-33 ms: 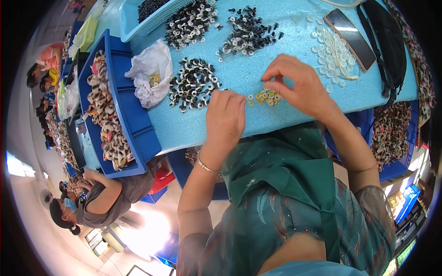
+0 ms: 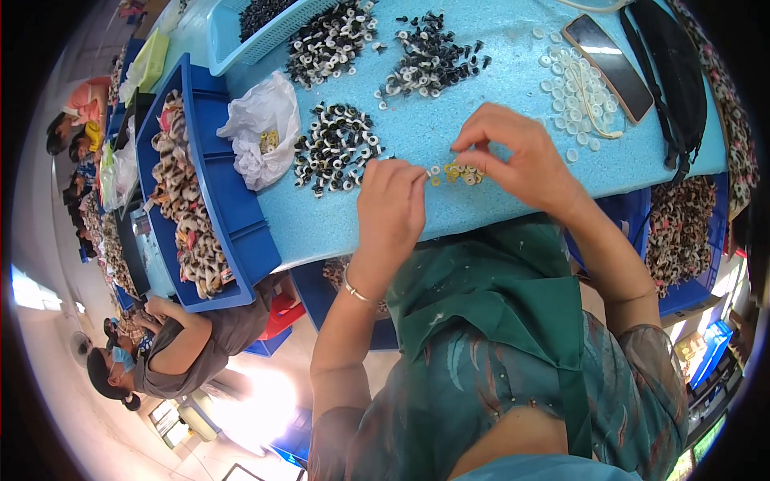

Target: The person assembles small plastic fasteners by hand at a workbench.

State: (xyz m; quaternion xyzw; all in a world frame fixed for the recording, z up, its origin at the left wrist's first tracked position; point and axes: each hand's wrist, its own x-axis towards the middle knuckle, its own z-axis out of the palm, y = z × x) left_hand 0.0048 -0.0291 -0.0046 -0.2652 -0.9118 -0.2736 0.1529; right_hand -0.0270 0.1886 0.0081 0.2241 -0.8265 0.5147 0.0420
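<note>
Since the earlier frame: no shift noted; both hands and the parts lie in the same places.

Left hand (image 2: 391, 210) rests palm-down on the light blue counter (image 2: 481, 64), fingers curled, tips just beside a short row of small yellow rings (image 2: 455, 172). Whether its grip holds a ring cannot be told; fingertips are hidden under the knuckles. A thin bracelet (image 2: 355, 293) sits at the wrist.

Right hand (image 2: 517, 156) arches over the right end of the same row, thumb and forefinger pinched together over the rings; what lies between them is too small to see.

Yellow rings lie on the counter near its front edge, between the two hands.

Around: pile of black-and-white ring parts (image 2: 335, 150) left of the left hand; white plastic bag (image 2: 258, 128) further left; clear washers (image 2: 573, 88) beyond the right hand; dark phone (image 2: 607, 66) beside them; blue bin (image 2: 228, 200) at the counter's left edge.
</note>
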